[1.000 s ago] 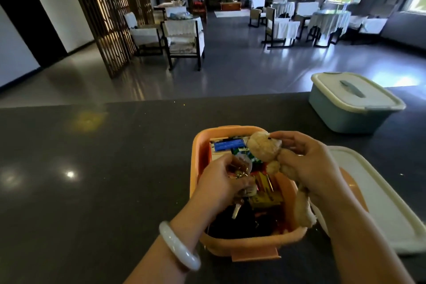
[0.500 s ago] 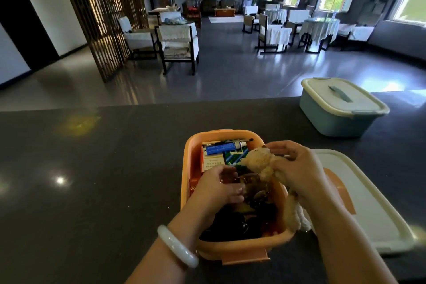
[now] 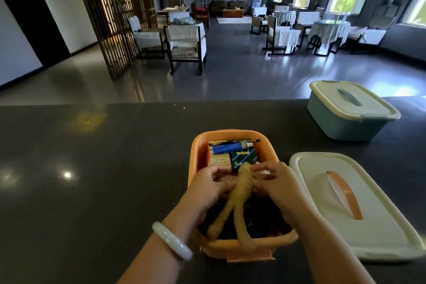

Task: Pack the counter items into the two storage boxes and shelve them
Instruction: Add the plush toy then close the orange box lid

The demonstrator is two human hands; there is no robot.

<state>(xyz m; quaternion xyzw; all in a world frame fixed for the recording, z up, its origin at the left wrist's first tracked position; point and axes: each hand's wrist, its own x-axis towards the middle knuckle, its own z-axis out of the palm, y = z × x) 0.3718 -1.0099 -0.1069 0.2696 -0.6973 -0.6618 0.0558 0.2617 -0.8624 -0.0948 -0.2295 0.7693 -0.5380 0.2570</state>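
Biggest risk here imo is the lid not seating. Both hands are pressing a tan plush toy (image 3: 239, 188) down into the orange storage box (image 3: 196, 159), with the left hand (image 3: 207, 183) curled around one side of its body and the right hand (image 3: 274, 180) pinching the other side. The toy's two long legs trail back over the dark stuff in the near half of the box, and one foot hangs right over the near rim. If that leg stays draped there, I'd guess the cream lid (image 3: 350, 205), lying on the worktop (image 3: 92, 180) just right of the box, will clamp on it and sit crooked or pop open later on the shelf. The box also looks pretty full: there's a blue tube (image 3: 227, 147), a green-patterned packet (image 3: 244, 156) and a pale carton (image 3: 220, 159) stacked at the far end, so squashing the plush in could shove those up above the rim too. And soft toys spring back, so letting go before the lid is on may undo the tuck. The blue storage box (image 3: 341, 122) sits lidded, well apart at the far right, so that one's probably fine.
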